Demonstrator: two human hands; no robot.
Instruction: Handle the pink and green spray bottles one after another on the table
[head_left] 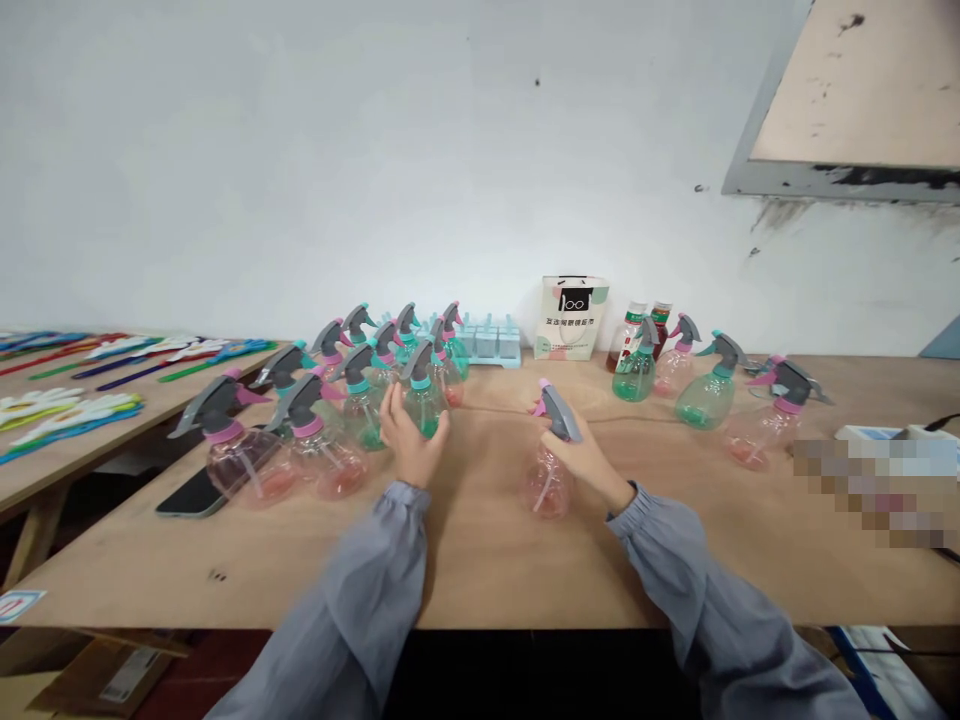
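Observation:
My right hand (583, 456) is wrapped round the neck of a pink clear spray bottle (549, 492), which has a grey and pink trigger head. That bottle is upright near the middle of the table, and the hand covers part of its neck. On the left, my left hand (411, 440) has its fingers and thumb apart at the near side of a green spray bottle (426, 408); whether it touches the bottle I cannot tell. Several more pink and green spray bottles, among them a pink one (341, 470), crowd together to its left and behind. All hold a little liquid or tint at the bottom.
Four-plus spray bottles aside, a green spray bottle (705, 398) stands with several others at right. At the back are a light-blue mould (491, 345), a paper bag (572, 320) and drink bottles (628, 335). A phone (187, 496) lies left. Colourful flower-shaped items (82, 415) cover the side table.

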